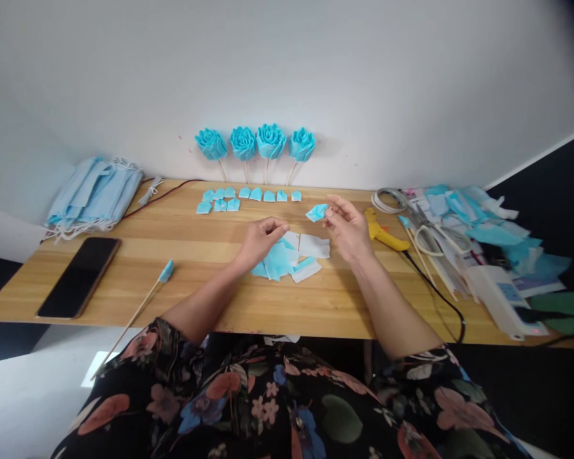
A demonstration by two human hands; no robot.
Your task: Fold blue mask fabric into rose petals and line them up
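Between the thumb and fingers of my right hand (349, 229) is a small folded blue fabric petal (316, 212), raised over the wooden table (186, 248). To its left, my left hand (263, 239) is closed in a pinch; what it holds, if anything, is too small to make out. Loose blue and white fabric pieces (280, 260) lie below and between both hands, with a thin stick (299, 241) among them. Farther back, several folded blue petals (233, 204) sit in rows. Behind these, blue fabric flowers (243, 143) on sticks lean at the wall.
On the left are stacked face masks (95, 194), a phone (80, 277) and a blue-tipped stick (143, 303) jutting over the front edge. At right lie a yellow glue gun (387, 236) with its cord, a tape roll (389, 200), scissors (442, 240), fabric scraps (483, 217) and a power strip (500, 299).
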